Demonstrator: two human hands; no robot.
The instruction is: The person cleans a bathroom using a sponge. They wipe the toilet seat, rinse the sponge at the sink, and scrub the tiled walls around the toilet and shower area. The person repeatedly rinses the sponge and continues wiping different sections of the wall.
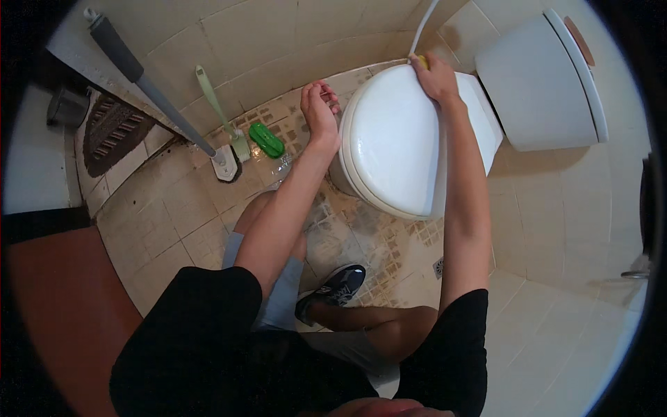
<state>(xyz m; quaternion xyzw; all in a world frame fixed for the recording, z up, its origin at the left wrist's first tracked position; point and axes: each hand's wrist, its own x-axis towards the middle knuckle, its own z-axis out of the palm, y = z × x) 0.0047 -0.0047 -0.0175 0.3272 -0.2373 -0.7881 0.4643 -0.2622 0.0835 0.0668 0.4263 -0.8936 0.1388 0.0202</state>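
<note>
My right hand (439,80) presses on the far edge of the closed white toilet lid (389,139), near the hinge side. A bit of a yellow sponge (421,62) shows under its fingers; most of it is covered. On the left side of the toilet, my left hand (321,111) is held up with its fingers loosely curled and nothing in them. Its wrist is close to the lid's rim; whether they touch I cannot tell. The lid looks wet and shiny.
The white cistern (538,90) stands at the right. Against the left wall are a long-handled grey scrub brush (163,104), a pale green toilet brush (219,104) and a green scrubbing brush (266,140) on the tiles. A brown mat (114,135) and floor drain (438,267) also show.
</note>
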